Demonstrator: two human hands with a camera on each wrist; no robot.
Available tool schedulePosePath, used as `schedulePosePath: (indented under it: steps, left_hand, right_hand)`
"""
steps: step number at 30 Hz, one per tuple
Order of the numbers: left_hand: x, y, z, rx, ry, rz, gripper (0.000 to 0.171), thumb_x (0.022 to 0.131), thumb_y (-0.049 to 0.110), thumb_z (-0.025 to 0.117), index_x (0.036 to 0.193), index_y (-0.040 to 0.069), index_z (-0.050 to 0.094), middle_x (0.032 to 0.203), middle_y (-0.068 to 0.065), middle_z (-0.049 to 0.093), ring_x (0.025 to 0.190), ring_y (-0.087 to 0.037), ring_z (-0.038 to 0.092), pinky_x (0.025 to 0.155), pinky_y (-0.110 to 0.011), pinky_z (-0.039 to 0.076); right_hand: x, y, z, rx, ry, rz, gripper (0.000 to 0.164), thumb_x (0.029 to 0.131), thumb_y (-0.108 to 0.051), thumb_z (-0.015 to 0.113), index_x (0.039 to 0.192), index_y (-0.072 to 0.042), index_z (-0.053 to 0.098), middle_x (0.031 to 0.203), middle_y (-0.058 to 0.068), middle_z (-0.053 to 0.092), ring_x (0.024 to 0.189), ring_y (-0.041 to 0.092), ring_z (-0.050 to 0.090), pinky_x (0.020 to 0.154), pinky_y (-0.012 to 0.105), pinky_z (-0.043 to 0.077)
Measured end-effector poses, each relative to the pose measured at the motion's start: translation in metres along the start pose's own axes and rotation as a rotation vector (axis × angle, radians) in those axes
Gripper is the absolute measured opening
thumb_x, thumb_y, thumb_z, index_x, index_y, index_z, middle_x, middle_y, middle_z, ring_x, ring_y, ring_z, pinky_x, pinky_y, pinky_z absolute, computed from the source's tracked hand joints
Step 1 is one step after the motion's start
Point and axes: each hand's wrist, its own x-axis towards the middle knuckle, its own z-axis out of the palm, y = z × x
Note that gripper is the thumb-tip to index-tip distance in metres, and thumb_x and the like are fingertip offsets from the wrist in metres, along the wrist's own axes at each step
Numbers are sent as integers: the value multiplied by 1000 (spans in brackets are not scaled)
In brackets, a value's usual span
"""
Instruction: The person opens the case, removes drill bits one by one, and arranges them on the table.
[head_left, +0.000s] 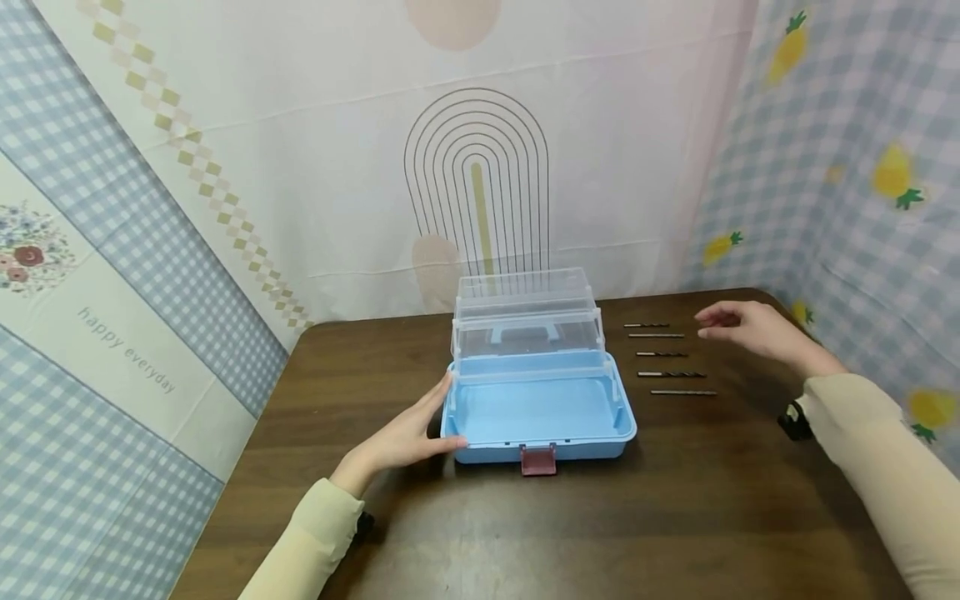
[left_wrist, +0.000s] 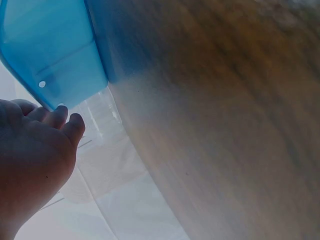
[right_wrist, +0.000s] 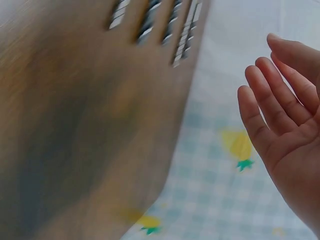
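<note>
A light blue toolbox [head_left: 480, 455] stands on the table with its clear tiered lid [head_left: 525, 292] raised at the back. Its bottom is bare, and a dark pink latch [head_left: 538, 462] hangs down at the front. My left hand [head_left: 401, 435] rests against the box's left side, thumb at the front left corner and fingers stretched along the wall. To the right of the box, several drill bits [head_left: 672, 375] lie in a column, roughly parallel. My right hand [head_left: 753, 329] hovers just right of the far bits, fingers loosely bent; its palm [right_wrist: 295, 145] holds nothing.
The brown wooden table [head_left: 600, 533] ends at a patterned cloth [head_left: 345, 167] behind the box. Checked cloth [head_left: 847, 167] hangs close on the right, near my right arm. Another checked cloth [head_left: 135, 192] borders the left side.
</note>
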Motion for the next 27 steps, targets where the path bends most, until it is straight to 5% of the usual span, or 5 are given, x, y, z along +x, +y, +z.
schedulePosePath:
  steps: [10, 27]
  left_hand:
    - [0, -3, 1, -2, 11, 4, 109, 89, 63, 67, 162, 29, -5, 168, 10, -3, 152, -14, 10, 119, -48, 23]
    - [1, -4, 0, 5, 4, 0, 109, 89, 63, 67, 162, 30, -6, 167, 13, -5, 152, -12, 8, 120, -45, 22]
  right_hand:
    - [41, -56, -18, 96, -14, 11, 48, 101, -40, 62, 131, -3, 64, 125, 19, 65, 113, 35, 60, 91, 51, 47]
    - [91, -121, -23, 126, -29, -122, 41, 102, -34, 62, 128, -3, 66, 124, 17, 67, 115, 34, 60, 97, 52, 45]
